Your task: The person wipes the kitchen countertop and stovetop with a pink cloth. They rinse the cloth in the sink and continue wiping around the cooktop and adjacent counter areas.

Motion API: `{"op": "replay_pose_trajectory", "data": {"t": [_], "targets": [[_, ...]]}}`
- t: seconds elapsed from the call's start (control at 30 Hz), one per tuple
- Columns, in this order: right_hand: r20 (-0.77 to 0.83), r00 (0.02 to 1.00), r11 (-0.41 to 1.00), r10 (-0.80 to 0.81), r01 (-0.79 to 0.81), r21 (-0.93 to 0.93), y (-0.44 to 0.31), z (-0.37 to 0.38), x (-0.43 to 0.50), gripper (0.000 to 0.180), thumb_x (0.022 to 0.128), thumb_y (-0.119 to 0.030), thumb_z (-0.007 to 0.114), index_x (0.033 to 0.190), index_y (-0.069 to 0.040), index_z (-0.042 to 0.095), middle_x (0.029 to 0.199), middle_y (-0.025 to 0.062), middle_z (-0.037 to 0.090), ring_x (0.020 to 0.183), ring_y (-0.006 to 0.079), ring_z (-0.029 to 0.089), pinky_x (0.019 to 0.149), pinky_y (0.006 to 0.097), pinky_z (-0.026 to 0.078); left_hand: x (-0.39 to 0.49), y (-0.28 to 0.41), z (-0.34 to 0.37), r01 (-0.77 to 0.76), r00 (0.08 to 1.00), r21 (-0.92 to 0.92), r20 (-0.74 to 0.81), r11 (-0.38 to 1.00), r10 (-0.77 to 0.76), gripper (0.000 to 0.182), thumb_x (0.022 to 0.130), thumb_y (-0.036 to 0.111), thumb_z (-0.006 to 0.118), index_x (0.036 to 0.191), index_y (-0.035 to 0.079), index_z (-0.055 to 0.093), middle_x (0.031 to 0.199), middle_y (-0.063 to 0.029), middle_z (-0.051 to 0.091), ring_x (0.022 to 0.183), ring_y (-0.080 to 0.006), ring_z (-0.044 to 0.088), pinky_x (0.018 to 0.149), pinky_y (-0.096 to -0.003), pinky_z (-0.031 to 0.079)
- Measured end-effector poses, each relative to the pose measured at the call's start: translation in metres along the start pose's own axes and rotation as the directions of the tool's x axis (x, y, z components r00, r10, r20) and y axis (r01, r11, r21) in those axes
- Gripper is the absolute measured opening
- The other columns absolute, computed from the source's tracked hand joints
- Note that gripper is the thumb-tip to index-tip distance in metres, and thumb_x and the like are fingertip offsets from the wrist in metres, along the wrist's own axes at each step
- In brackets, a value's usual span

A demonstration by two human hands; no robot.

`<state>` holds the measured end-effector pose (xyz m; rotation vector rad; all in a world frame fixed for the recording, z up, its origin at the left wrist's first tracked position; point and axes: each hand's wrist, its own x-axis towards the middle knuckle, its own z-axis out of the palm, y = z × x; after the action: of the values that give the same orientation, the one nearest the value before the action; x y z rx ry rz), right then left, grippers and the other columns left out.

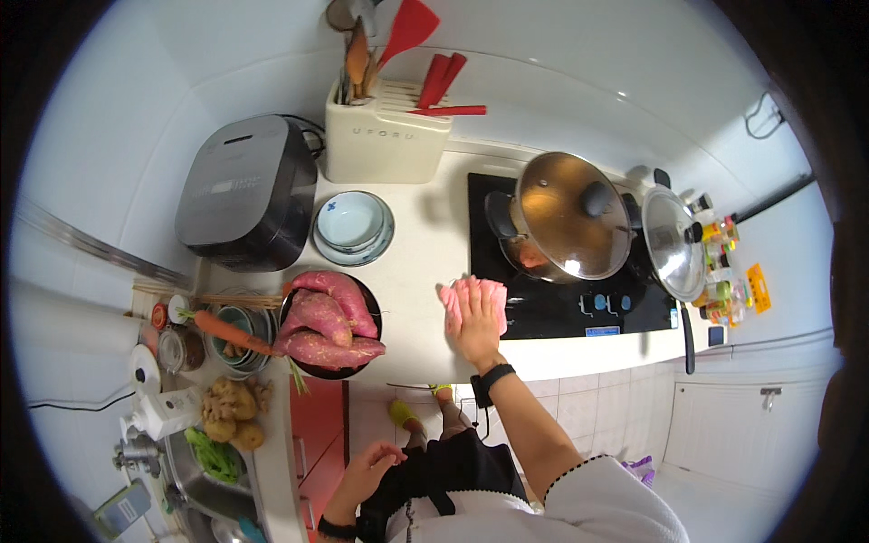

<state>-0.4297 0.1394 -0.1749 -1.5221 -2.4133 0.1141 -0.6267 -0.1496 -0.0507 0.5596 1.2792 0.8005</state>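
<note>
My right hand (476,329) lies palm down on a folded pink cloth (501,309), pressing it at the left edge of the black cooktop (536,315), partly over the white counter (414,305). A black band circles that wrist. Down by my waist, away from the counter, my left hand (370,472) is empty with its fingers loosely bent and the thumb apart. A large pot with a domed glass lid (570,217) stands on the cooktop just beyond the cloth. Left of the cloth, a dark bowl holds several pink-skinned sweet potatoes (326,319).
A second lidded pan (675,244) sits at the right, its handle (688,339) jutting past the counter's front edge. Stacked bowls (349,220), a rice cooker (237,190) and a knife block (387,149) line the back. A carrot (231,332), ginger and a sink (210,482) occupy the left.
</note>
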Motion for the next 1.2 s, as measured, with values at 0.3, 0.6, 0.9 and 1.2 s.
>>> {"op": "replay_pose_trajectory", "data": {"t": [0.3,0.6,0.9,1.2], "targets": [[-0.066,0.996,0.988,0.062,-0.07,-0.141,0.065,-0.019,-0.053,0.059,0.098,-0.034,0.042,0.153,-0.018,0.031,0.157,0.0069,0.03,0.144,0.0264,0.028,0.116,0.049,0.021,-0.017,0.008,0.006,-0.008,1.0,-0.021,0.017,1.0,0.009,0.015,0.097,0.006,0.051,0.108,0.0,0.058,0.104,-0.0094,0.065,0.1,-0.0167,0.061,0.091,-0.0286,0.048],[-0.037,0.911,0.839,0.411,-0.394,-0.375,0.13,-0.015,-0.072,0.064,0.093,-0.031,0.047,0.15,-0.005,0.032,0.157,0.0156,0.027,0.145,0.0364,0.022,0.115,0.0538,0.018,-0.033,-0.009,-0.008,0.02,1.0,0.016,0.004,1.0,-0.02,0.015,0.098,0.004,0.047,0.108,-0.001,0.057,0.104,-0.0089,0.065,0.099,-0.0172,0.061,0.091,-0.0297,0.048],[-0.053,0.997,0.998,0.062,-0.063,-0.011,0.063,-0.025,-0.055,0.06,0.095,-0.034,0.046,0.15,-0.012,0.036,0.156,0.0147,0.03,0.144,0.0355,0.027,0.116,0.052,0.019,-0.019,0.021,0.034,-0.009,0.995,0.171,0.096,0.985,-0.008,0.015,0.098,0.005,0.048,0.107,-0.001,0.059,0.105,-0.0098,0.066,0.1,-0.0186,0.062,0.092,-0.0323,0.049],[-0.254,0.912,0.937,0.321,-0.267,0.225,0.162,-0.057,-0.069,0.046,0.08,-0.016,0.07,0.125,-0.011,0.062,0.134,0.0155,0.054,0.122,0.0371,0.05,0.107,0.0439,0.039,-0.012,0.027,0.077,-0.002,0.999,0.157,0.033,0.988,-0.003,0.016,0.099,0.006,0.047,0.107,0.0,0.059,0.105,-0.0103,0.067,0.101,-0.0183,0.062,0.093,-0.0314,0.048]]}}
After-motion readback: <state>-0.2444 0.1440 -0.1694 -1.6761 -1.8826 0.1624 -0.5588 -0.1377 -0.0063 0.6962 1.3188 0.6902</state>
